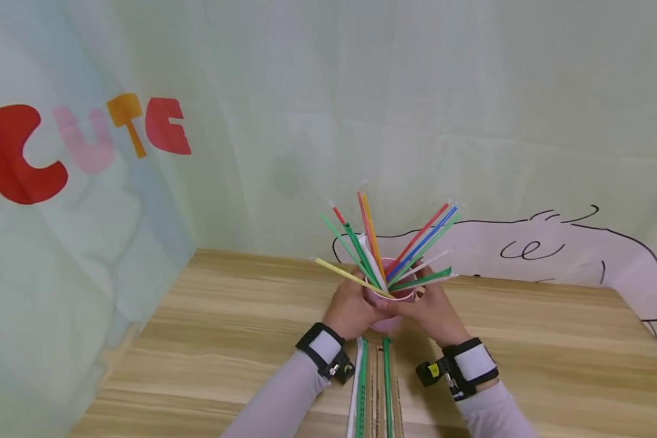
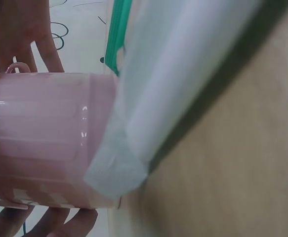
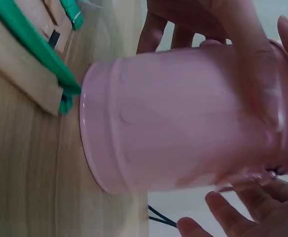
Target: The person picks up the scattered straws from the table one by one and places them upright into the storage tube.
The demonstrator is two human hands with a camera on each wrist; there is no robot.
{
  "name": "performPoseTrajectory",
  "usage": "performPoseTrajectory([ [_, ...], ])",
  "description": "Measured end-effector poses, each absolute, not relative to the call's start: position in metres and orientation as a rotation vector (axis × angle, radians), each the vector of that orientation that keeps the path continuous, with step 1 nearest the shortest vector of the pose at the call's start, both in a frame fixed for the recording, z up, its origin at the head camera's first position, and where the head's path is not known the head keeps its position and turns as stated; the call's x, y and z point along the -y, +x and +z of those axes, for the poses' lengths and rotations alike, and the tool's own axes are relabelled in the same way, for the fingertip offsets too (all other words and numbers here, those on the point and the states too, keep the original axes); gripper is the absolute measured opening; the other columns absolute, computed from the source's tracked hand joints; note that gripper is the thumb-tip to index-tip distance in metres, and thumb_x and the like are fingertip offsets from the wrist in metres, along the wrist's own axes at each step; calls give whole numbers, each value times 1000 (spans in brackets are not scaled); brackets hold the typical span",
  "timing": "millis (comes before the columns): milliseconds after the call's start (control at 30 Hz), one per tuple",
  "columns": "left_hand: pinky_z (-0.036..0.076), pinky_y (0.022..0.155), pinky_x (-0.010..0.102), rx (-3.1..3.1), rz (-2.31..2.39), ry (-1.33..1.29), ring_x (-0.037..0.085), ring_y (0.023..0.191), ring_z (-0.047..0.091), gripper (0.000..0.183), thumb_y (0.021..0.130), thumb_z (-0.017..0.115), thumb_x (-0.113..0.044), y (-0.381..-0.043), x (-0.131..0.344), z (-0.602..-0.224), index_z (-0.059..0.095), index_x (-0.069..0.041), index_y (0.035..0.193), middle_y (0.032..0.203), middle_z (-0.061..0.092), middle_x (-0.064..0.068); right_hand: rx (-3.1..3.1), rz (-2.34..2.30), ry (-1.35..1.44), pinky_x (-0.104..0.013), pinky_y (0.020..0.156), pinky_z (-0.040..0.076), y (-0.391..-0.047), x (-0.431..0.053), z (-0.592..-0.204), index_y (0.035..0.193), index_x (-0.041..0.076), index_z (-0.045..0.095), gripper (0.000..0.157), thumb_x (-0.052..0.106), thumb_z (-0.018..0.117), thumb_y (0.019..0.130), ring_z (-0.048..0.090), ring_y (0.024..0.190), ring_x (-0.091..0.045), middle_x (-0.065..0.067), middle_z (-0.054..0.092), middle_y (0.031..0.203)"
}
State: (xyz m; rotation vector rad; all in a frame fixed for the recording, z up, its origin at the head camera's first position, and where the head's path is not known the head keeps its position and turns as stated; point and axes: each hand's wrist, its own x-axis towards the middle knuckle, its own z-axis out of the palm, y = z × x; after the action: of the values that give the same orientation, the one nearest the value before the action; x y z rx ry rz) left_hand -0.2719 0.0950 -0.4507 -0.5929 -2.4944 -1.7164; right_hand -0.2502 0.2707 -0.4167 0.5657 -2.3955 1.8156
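Note:
A small pink bucket [image 1: 385,324] stands between both hands, its base close to the tabletop. Whether it touches cannot be told. Several wrapped straws fan out of its mouth, among them a yellow straw [image 1: 339,271], a blue straw [image 1: 428,235] and a white paper-wrapped straw [image 1: 371,258]. My left hand [image 1: 353,309] grips the bucket from the left, its thumb [image 3: 260,84] lying along the wall. From the right my right hand [image 1: 437,309] holds it near the rim; several of its fingers [image 3: 232,212] show beyond the bucket.
In front of the bucket lie long wrapped pieces side by side: a white one [image 1: 354,395], a green one [image 1: 362,389], several brown strips [image 1: 370,395] and another green one [image 1: 387,377]. The wooden table [image 1: 224,340] meets a printed curtain [image 1: 285,152] behind.

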Motion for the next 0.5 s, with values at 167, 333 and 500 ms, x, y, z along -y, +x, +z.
performPoseTrajectory([
  [167, 51, 88, 36, 2501, -1688, -612, 4, 102, 55, 71, 71, 86, -37, -271, -100, -455, 52, -28, 131, 117, 63, -7, 2317, 1918, 643, -54, 98, 42, -248, -266, -416, 138, 7, 46, 70, 8, 81, 77, 54, 113, -28, -17, 59, 127],
  [333, 52, 85, 37, 2504, -1665, -601, 6, 99, 57, 69, 70, 86, -37, -272, -100, -455, 52, -28, 129, 113, 64, -6, 2342, 1915, 657, -53, 96, 44, -245, -264, -412, 139, 6, 47, 66, 9, 78, 81, 56, 110, -28, -17, 61, 124],
  [500, 52, 86, 38, 2485, -1721, -619, 6, 100, 57, 72, 71, 86, -34, -273, -96, -452, 51, -29, 133, 114, 65, -7, 2379, 1894, 652, -55, 97, 42, -245, -260, -409, 140, 9, 46, 64, 13, 76, 83, 55, 112, -25, -13, 62, 125],
])
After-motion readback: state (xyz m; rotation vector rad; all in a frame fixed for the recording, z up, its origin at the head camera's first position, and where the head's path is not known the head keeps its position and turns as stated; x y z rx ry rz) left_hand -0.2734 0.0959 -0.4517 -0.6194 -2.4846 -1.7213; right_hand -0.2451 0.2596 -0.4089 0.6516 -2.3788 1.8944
